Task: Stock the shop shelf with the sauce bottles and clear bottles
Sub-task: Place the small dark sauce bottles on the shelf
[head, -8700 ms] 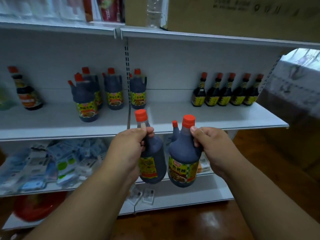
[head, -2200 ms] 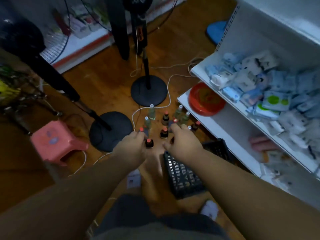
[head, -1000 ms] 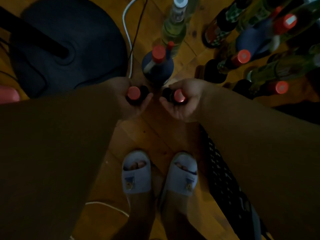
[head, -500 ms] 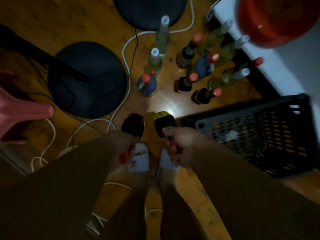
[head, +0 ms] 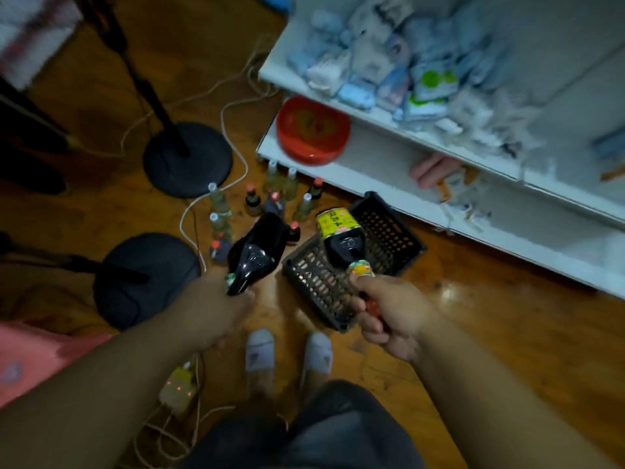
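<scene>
Bare forearms, no sleeves visible, no watch or rings seen on left hand [head: 216,308] or right hand [head: 392,316]. Dark grey shorts or trousers [head: 324,431] at bottom centre, fabric plain, details too dim. 2 pale grey-white slippers [head: 259,348], open at the toe end, small dark mark on each upper. Blurred overall.

Nothing is reading clearly in this view. The yellow label [head: 334,222] on the dark sauce bottle [head: 343,243] in the right hand [head: 389,314] is showing red characters, but they are blurring past reading. The green-and-white packets [head: 429,88] on the shelf [head: 372,150] are carrying print that is too smeared to make out.
</scene>
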`<state>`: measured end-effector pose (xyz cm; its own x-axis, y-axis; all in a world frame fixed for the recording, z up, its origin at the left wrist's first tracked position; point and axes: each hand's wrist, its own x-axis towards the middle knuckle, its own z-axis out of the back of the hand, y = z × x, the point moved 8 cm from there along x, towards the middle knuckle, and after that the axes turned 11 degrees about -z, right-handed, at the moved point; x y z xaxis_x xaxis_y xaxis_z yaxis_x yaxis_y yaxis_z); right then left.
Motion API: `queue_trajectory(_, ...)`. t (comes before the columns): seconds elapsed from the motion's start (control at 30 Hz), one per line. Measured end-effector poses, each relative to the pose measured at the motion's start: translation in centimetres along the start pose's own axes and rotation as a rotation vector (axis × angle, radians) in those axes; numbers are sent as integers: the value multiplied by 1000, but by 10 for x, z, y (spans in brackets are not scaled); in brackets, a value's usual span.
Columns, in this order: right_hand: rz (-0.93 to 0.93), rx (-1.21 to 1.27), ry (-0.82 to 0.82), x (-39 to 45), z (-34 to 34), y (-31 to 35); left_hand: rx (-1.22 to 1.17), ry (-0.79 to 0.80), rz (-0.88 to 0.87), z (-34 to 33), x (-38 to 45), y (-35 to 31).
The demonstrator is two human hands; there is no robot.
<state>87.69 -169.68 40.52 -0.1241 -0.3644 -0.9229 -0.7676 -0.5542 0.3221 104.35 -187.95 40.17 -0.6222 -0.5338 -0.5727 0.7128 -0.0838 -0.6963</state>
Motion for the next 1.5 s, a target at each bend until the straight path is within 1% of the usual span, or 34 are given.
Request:
queue_trajectory(0.13,166,155,7,-88,54,1,220,46,-169,-19,-30,-99)
queue_trajectory(0.27,321,310,-29,-163,129,-6,264,132,-344,-84,-55,-197)
queue_trajectory(0.37,423,421,-59,-214,197,-19,271,248,-468,-156,-75,-265)
queue_trajectory(0.43,461,471,-85,-246,246,-30,266,293,-536,-210,-93,-305)
queue_trajectory(0.6,517,520,-198,-315,376,-61,232,389,-618,-349,-134,-380)
queue_trajectory(0.77,552,660,-254,-359,473,-73,256,471,-667,-437,-164,-438)
queue_trajectory(0.97,615,793,-240,-366,561,-47,278,490,-655,-511,-137,-505)
queue_trajectory(1.07,645,799,-278,-365,605,-23,283,527,-651,-547,-113,-549)
queue_trajectory(1.17,650,803,-312,-373,646,3,292,581,-678,-582,-97,-606)
queue_trajectory(1.3,685,801,-337,-396,698,31,211,641,-685,-628,-76,-676)
queue_trajectory(1.4,714,803,-347,-409,742,51,188,661,-685,-664,-63,-721)
queue_trajectory(1.5,698,755,-387,-418,794,68,204,651,-699,-700,-51,-763)
